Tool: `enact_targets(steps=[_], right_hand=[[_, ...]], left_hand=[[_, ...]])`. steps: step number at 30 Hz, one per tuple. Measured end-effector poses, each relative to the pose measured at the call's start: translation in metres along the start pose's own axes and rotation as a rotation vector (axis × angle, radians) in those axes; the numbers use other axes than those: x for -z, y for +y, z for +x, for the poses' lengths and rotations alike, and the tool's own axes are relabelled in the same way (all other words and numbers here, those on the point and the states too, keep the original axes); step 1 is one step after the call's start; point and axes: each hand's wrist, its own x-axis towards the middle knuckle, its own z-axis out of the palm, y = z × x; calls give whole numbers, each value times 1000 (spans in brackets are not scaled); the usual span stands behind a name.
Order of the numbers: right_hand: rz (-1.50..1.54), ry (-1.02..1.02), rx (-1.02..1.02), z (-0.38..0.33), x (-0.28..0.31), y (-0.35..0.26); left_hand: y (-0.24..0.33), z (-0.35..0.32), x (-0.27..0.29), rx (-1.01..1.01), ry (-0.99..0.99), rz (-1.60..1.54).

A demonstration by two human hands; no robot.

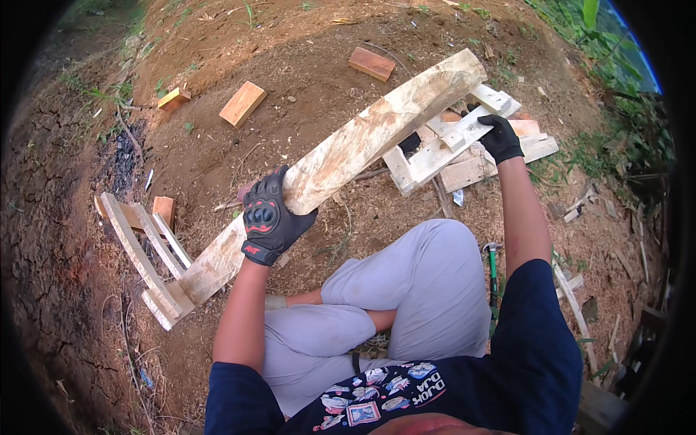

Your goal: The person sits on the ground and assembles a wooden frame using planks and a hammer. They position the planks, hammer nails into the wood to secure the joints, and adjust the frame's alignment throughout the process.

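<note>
A long pale wooden plank (377,134) runs diagonally from lower left to upper right over the dirt. My left hand (270,216), in a black glove, grips it near its middle. My right hand (499,138), also gloved in black, rests on a small frame of pale wooden slats (435,156) under the plank's far end. The plank's near end lies on another slat frame (148,254) at the left. I am sitting with my legs in grey trousers folded below the plank.
Short wood blocks (243,103) lie on the bare brown earth, one more (372,63) further back. A green-handled hammer (492,270) lies by my right knee. Loose slats and scraps (576,304) litter the right side, with grass beyond.
</note>
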Motion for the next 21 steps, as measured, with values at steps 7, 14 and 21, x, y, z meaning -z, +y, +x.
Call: enact_targets(steps=[7,14,21], right_hand=[[-36,-45,300,-3,-20,32],[-415,54,330,4,20,4],[-1361,314,448,13,49,-49]], left_hand=[[-3,-3,10,6,22,29],[-7,-6,8,19,-10,65],[-22,-18,-5,4,-14,95]])
